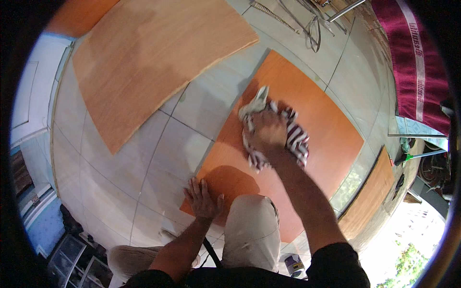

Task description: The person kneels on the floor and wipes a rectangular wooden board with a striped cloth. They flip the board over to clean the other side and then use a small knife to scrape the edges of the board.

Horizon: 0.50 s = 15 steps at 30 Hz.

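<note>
An orange board lies flat on the tiled floor in front of me. My right hand presses a crumpled striped cloth, white with dark red stripes, onto the middle of that board; the hand and cloth look blurred. My left hand rests flat, fingers spread, on the board's near left corner. My bent knee in light trousers sits over the board's near edge.
A larger, paler wooden sheet lies on the floor to the upper left. Another narrow board lies at the right. A dark red towel hangs at upper right. A small tin stands near my right side. Metal rods lie at the top.
</note>
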Tool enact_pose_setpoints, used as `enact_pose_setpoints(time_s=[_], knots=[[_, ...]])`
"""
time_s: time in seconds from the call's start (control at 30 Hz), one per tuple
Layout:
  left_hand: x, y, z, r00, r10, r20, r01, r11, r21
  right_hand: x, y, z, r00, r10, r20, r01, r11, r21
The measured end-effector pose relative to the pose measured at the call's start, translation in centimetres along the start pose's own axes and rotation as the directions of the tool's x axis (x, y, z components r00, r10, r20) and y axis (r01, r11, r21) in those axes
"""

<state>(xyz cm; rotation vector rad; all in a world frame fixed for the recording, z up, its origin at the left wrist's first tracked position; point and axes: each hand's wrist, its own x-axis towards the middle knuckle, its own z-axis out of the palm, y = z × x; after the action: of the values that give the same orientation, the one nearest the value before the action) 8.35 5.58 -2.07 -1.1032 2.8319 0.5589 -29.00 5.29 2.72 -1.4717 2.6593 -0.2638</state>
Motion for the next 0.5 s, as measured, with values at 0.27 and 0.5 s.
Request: enact_pose_setpoints(time_s=[0.27,0.5], knots=[[-0.8,-0.1,0.5,1.000,-0.002,-0.029,0.001,1.000,-0.012,11.2,5.5,-1.2,0.976,0.131,-0.173,-0.151,0.983,-0.105],[1.0,0.7,-2.8,0.960,-0.091,0.263,0.085,0.996,0.035,12.5,6.1,-2.0,0.968,0.179,-0.178,-0.188,0.981,-0.038]])
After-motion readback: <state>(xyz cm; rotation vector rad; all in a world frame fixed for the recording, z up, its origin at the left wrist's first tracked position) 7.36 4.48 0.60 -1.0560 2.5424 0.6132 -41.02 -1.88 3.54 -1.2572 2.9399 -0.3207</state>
